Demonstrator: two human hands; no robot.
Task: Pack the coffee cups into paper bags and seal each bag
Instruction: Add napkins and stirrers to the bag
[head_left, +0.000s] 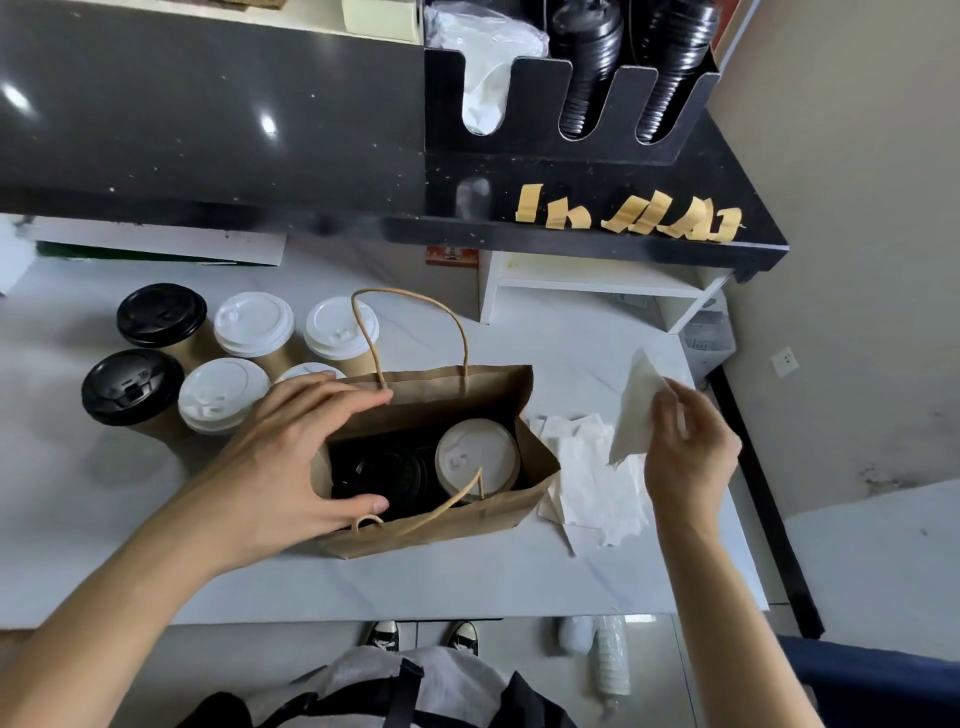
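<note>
While the left hand (291, 457) spreads the paper bag (441, 519) (unprinted) open, the right hand (685, 441) pinches a napkin (636, 410).

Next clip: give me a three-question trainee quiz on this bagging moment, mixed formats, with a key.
1. True or false: the paper bag already holds two cups.
2. The right hand pinches: A) a strip of tape B) a napkin C) a lid.
3. Fill in: the left hand spreads the bag's ____ open.

Key: 1 true, a black-lidded cup and a white-lidded cup. 2 B. 3 mouth.
</note>
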